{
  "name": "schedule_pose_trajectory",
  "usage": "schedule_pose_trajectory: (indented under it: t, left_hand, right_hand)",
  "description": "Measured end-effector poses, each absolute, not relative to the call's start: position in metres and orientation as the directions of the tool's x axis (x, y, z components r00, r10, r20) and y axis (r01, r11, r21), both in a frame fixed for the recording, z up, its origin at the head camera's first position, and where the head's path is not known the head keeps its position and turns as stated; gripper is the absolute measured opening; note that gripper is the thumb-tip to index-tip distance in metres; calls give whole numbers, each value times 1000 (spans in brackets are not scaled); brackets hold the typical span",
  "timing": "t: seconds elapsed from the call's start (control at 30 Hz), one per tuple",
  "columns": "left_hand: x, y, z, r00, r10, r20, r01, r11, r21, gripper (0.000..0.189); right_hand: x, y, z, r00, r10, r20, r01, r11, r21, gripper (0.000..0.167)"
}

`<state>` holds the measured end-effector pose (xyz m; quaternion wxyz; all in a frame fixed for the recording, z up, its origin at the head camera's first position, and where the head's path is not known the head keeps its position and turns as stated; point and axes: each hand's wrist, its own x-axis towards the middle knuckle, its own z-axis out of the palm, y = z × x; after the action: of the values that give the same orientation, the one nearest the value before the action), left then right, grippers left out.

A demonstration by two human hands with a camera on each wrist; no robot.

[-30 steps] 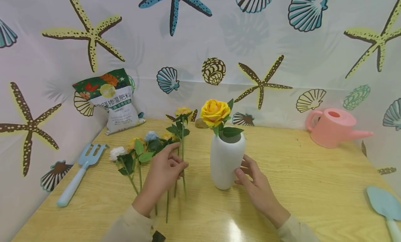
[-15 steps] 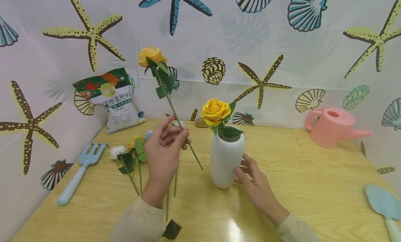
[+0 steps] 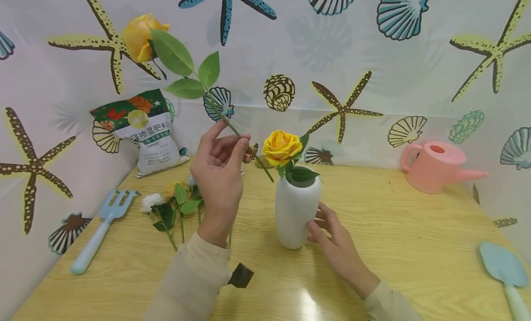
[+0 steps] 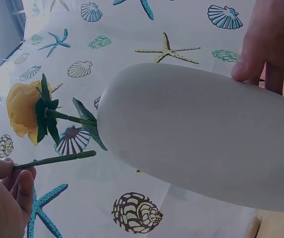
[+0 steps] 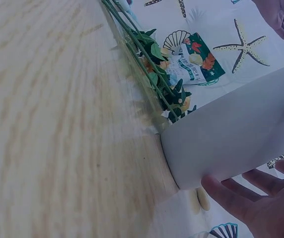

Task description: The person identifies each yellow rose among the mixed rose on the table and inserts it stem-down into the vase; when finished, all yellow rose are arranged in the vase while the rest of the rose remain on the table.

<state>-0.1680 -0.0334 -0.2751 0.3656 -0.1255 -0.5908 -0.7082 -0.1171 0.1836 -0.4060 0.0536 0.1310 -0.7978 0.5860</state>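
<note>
Up and left of the white vase point(image 3: 296, 215), my left hand point(image 3: 220, 169) pinches a yellow rose point(image 3: 143, 37) by the lower part of its stem. The bloom leans to the upper left, and the stem's cut end point(image 4: 77, 156) is near the vase mouth, apart from it in the left wrist view. Another yellow rose point(image 3: 282, 148) stands in the vase, its lower stem hidden inside. Low on the vase's right side, my right hand point(image 3: 340, 247) holds it, thumb in front and fingers point(image 5: 231, 198) curving round behind. The vase stands upright on the table.
More flowers lie left on the wooden table point(image 3: 398, 247), among them a white rose point(image 3: 152, 202). Beyond are a hand fork point(image 3: 103, 228) and a fertilizer bag point(image 3: 153, 145). A pink watering can point(image 3: 435, 169) and a blue trowel point(image 3: 504, 265) are at the right.
My left hand has lifted the yellow rose off the table, up and tilted left, its stem end now close to the vase mouth. The right hand has stayed on the vase.
</note>
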Motion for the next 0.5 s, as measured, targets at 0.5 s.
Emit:
schedule_pose_trajectory:
  t: [0.5]
  left_hand:
    - [-180, -15, -270, -698, -364, 616, 679, -66, 731, 39]
  right_hand:
    - [-117, 183, -406, -956, -150, 251, -284, 280, -917, 51]
